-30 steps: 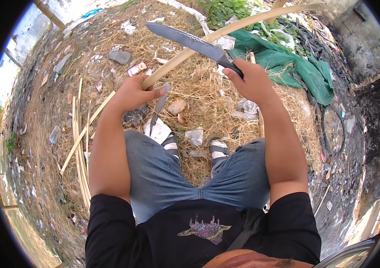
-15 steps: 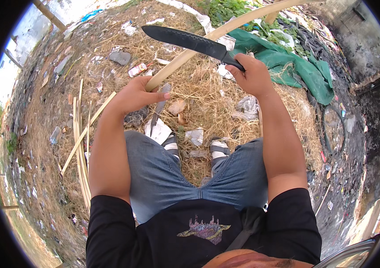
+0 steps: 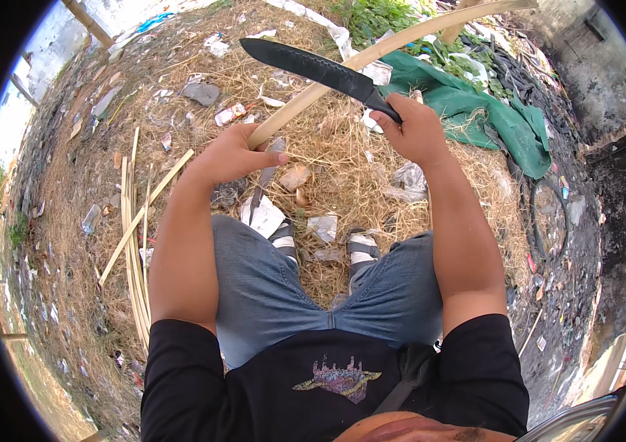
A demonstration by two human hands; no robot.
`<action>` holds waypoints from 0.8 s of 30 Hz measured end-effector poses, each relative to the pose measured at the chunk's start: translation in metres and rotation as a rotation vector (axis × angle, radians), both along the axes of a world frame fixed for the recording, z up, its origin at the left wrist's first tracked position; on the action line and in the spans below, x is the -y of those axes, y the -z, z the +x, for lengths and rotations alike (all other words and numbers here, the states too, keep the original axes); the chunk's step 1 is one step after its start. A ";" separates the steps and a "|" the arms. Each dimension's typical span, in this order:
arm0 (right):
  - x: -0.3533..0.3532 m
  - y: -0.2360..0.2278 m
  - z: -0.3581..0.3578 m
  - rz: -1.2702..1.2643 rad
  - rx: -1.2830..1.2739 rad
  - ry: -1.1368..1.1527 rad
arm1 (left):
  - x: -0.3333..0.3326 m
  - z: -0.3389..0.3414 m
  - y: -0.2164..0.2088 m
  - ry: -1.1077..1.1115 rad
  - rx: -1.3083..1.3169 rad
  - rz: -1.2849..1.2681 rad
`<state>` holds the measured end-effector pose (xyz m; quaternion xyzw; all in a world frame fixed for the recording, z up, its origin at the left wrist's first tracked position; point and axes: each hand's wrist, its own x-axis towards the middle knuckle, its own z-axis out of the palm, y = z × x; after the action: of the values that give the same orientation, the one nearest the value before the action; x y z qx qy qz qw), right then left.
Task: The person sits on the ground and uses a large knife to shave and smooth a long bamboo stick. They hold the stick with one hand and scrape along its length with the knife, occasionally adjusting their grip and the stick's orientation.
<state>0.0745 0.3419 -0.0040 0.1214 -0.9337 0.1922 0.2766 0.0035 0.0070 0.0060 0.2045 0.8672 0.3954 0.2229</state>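
My left hand (image 3: 233, 156) is closed round the near end of a long, pale split bamboo strip (image 3: 394, 38), which runs away to the far right. My right hand (image 3: 410, 127) grips the handle of a large dark knife (image 3: 306, 65). The broad blade points to the left and lies across the strip, over it from my view; whether its edge touches the strip I cannot tell. Below my left hand, a second narrow blade (image 3: 262, 184) stands by a white scrap (image 3: 261, 216) near my foot.
Several thin bamboo strips (image 3: 133, 254) lie on the ground at my left. Dry straw and litter surround my feet. A green sheet (image 3: 501, 125) is crumpled at the far right, beside a black hoop (image 3: 565, 221). A stained wall (image 3: 622, 191) rises on the right.
Both hands, the bamboo strip and the knife have shifted very slightly in view. The grips are the same.
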 end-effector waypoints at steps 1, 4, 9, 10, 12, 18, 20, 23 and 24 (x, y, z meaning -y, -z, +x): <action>0.003 0.002 0.001 -0.014 0.021 0.006 | -0.001 -0.002 0.005 -0.010 0.004 -0.015; 0.017 0.004 0.003 -0.036 0.037 -0.013 | 0.005 -0.008 0.009 0.005 0.026 -0.046; 0.003 -0.006 0.004 -0.032 -0.012 -0.040 | 0.005 0.001 -0.001 0.043 0.140 0.090; 0.000 -0.007 0.004 -0.068 -0.007 -0.036 | 0.004 0.002 -0.002 0.040 0.141 0.091; 0.001 -0.007 0.007 -0.042 -0.018 -0.038 | 0.004 0.001 -0.003 0.037 0.140 0.081; 0.001 -0.008 0.009 -0.031 -0.089 -0.043 | 0.007 -0.003 0.001 0.042 0.119 0.074; 0.002 -0.007 0.009 -0.043 -0.105 -0.057 | 0.004 0.003 -0.005 0.038 0.111 0.095; 0.003 -0.007 0.008 -0.045 -0.119 -0.083 | 0.006 -0.001 0.001 0.040 0.103 0.098; 0.004 -0.006 0.008 -0.049 -0.121 -0.092 | 0.006 0.000 0.000 0.031 0.110 0.098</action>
<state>0.0821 0.3375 0.0018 0.1690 -0.9038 0.2198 0.3260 0.0035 0.0008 0.0063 0.2064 0.8300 0.4448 0.2660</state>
